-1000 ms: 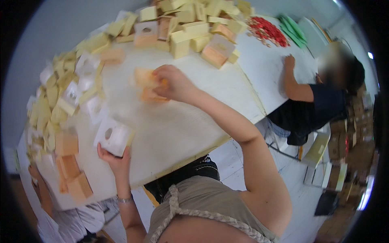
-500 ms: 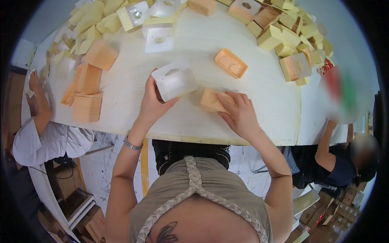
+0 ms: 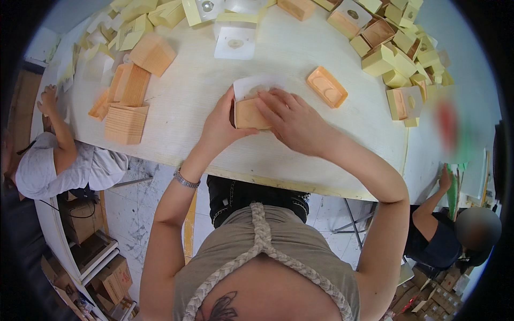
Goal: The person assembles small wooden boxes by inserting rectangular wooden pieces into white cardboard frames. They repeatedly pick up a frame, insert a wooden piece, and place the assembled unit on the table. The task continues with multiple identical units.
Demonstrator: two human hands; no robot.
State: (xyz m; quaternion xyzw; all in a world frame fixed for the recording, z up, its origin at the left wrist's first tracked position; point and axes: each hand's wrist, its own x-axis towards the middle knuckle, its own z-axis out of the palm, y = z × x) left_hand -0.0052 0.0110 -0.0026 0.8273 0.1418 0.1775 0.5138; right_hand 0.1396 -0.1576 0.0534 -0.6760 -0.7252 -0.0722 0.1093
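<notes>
My left hand (image 3: 219, 122) grips a small carton with a white face (image 3: 256, 84) from its left side, fingers and thumb wrapped round it. My right hand (image 3: 299, 122) is closed on a pale orange tray (image 3: 248, 114), its fingers over the top and right end. The tray lies against the carton at its near side; how far it sits inside is hidden by my fingers. To the right, a second orange tray (image 3: 326, 87) with rounded hollows lies on the table. Beyond my hands stands a carton with a white face and an oval cut-out (image 3: 235, 43).
Wood-grain cartons (image 3: 127, 124) stand stacked at the left. Pale yellow cartons (image 3: 174, 14) pile up along the far left edge, with more yellow cartons (image 3: 380, 61) at the far right. One person (image 3: 59, 128) works at the left, another (image 3: 436, 230) at the right.
My right hand has brought the orange tray left and up to the carton. My left hand has turned the carton, and the whole view has shifted a little.
</notes>
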